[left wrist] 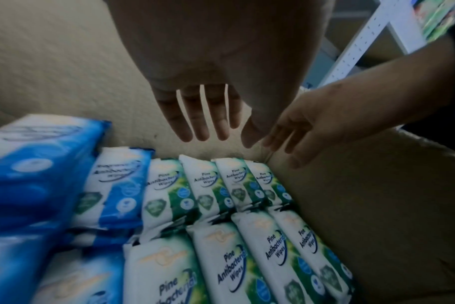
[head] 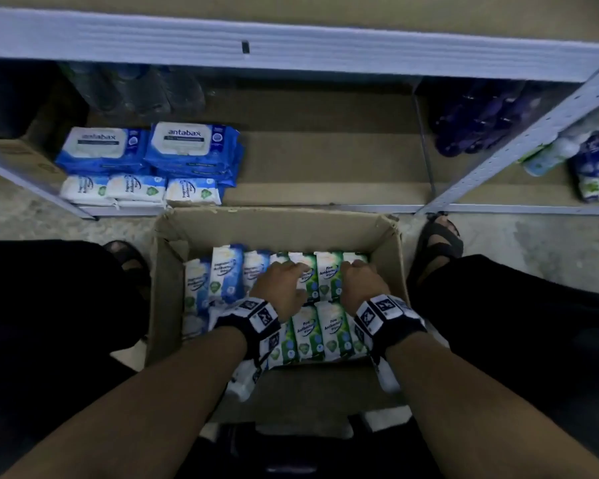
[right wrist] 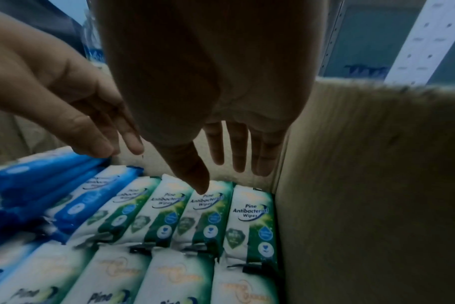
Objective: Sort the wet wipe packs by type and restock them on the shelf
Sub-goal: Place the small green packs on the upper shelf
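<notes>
both forearms reach down from the near edge of the head view, each with a marker-printed wrist band, into an open cardboard box (head: 173, 236) on the floor. the left hand (head: 281, 291) and right hand (head: 359, 284) hover side by side over the far row of green pine packs (head: 329, 275), fingers straight and slightly spread, holding nothing (the wrist views show clear gaps between the fingers and air under the tips). a second row of green packs lies nearer the person. blue antibacterial packs (head: 222, 274) fill the box's left side, one leaning on its neighbours. on the bottom shelf (head: 325, 174) beyond the box, large blue antabax packs (head: 191, 146) are stacked behind a row of small blue-and-white packs (head: 135, 188). purple bottles (head: 478, 122) stand further right.
</notes>
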The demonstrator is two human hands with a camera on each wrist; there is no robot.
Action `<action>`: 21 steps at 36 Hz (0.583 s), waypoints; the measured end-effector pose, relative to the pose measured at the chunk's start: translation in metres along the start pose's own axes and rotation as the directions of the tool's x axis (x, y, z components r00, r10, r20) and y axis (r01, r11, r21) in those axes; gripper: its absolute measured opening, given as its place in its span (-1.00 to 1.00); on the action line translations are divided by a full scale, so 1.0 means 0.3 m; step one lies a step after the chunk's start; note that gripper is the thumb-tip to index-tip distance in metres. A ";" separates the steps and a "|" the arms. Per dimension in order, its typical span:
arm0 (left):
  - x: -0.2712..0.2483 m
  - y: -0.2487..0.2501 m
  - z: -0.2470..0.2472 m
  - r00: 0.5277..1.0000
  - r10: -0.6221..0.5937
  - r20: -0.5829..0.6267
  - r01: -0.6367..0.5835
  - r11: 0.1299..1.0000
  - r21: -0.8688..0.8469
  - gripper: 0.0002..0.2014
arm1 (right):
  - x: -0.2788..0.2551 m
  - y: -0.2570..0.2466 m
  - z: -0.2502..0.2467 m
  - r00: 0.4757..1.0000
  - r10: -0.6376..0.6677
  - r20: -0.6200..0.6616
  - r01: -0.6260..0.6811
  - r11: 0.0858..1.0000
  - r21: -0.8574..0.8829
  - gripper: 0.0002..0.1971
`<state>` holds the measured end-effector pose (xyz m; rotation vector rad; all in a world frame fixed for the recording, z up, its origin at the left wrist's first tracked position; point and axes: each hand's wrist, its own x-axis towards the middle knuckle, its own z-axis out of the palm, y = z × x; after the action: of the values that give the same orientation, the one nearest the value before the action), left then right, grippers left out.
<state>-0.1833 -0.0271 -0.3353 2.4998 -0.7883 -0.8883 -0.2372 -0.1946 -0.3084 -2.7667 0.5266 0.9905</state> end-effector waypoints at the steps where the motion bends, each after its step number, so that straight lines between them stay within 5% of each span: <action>1: 0.023 0.004 0.017 1.000 -0.001 0.024 0.001 1.000 0.011 -0.52 | 0.028 0.003 0.006 1.000 0.001 0.015 -0.001 1.000 0.000 -0.49; 13: 0.284 0.010 0.162 0.989 0.064 0.134 -0.071 0.996 0.052 -0.44 | 0.266 0.098 0.079 0.996 0.052 0.074 -0.050 0.998 -0.036 -0.32; 21: 0.356 0.033 0.220 0.996 0.056 0.064 -0.060 0.995 0.073 -0.29 | 0.309 0.113 0.155 0.996 0.039 -0.085 -0.054 0.984 -0.172 -0.56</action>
<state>-0.1620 -0.1103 -0.4272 2.5105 -0.9261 -0.9364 -0.2104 -0.2391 -0.4043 -2.9732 0.5428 0.9814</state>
